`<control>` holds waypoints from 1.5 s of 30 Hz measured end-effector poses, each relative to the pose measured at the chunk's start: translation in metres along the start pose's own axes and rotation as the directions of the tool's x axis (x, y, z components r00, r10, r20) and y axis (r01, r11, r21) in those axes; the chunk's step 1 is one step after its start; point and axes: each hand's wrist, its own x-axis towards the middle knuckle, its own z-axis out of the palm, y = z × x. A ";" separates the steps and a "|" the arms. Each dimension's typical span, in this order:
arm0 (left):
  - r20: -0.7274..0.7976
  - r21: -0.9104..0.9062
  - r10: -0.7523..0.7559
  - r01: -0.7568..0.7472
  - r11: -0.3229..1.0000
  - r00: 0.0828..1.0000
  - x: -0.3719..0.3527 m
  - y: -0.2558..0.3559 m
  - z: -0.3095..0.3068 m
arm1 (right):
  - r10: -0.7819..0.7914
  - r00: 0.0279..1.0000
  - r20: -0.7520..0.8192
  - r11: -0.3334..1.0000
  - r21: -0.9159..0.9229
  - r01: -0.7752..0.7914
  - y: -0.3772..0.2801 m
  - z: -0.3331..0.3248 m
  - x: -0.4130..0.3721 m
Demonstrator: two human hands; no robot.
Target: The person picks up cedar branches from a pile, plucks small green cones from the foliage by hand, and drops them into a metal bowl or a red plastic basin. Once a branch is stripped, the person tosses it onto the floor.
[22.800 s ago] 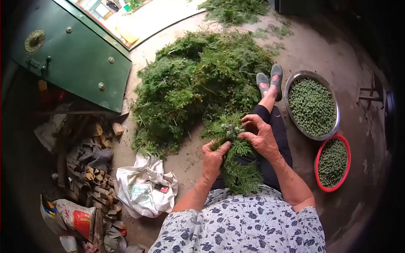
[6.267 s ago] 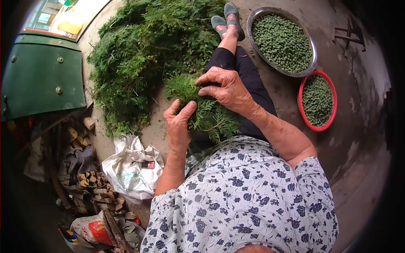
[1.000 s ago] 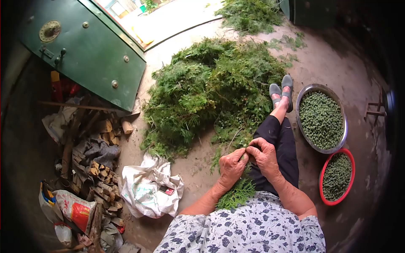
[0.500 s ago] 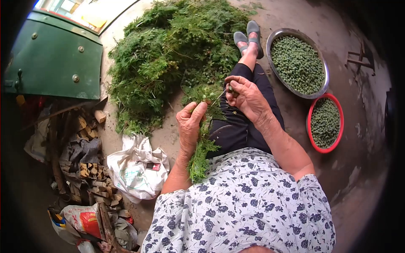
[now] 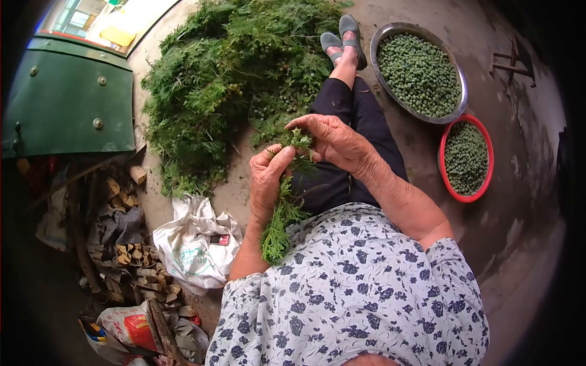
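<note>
Our left hand [image 5: 267,180]: closed round a cypress sprig [image 5: 279,222], which hangs from the fist toward our lap. Our right hand [image 5: 334,141]: just beside the left, fingertips pinching the sprig's top. Ahead of the right hand: steel basin [image 5: 373,56], heaped with green cones [image 5: 418,67]. Next to it: red basin [image 5: 440,165], likewise filled. Ahead of the left hand: large branch pile [image 5: 226,73]. We judge much picked, far more unstripped.

Bare concrete floor [image 5: 519,244]; green metal door [image 5: 67,97]; daylight beyond threshold.
</note>
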 end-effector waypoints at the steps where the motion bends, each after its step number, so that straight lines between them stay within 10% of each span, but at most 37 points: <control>1: -0.002 -0.018 -0.026 0.026 1.000 1.000 0.001 0.000 -0.001 | 0.001 1.000 -0.001 1.000 0.001 -0.001 0.000 -0.002 -0.001; 18: -0.062 -0.167 -0.153 0.141 0.976 0.986 -0.001 0.005 0.005 | -0.009 1.000 -0.029 0.996 -0.085 0.007 0.003 0.001 -0.005; 31: -0.107 0.499 0.352 -0.256 0.828 0.930 -0.007 0.004 0.021 | -0.196 0.941 -0.274 0.909 -0.411 0.069 0.017 0.012 -0.008; 35: -0.105 0.412 0.294 -0.227 0.882 0.950 -0.004 0.000 0.024 | -0.643 0.762 -0.084 0.368 -0.905 0.211 0.023 0.005 -0.004; 38: -0.108 0.392 0.266 -0.204 0.897 0.958 -0.001 -0.004 0.022 | -0.260 0.883 -0.390 0.902 -0.424 0.078 0.023 0.006 -0.005; 45: -0.139 0.382 0.281 -0.210 0.900 0.950 -0.005 0.003 0.026 | -0.404 0.776 -0.484 0.879 -0.440 0.183 0.005 -0.049 -0.004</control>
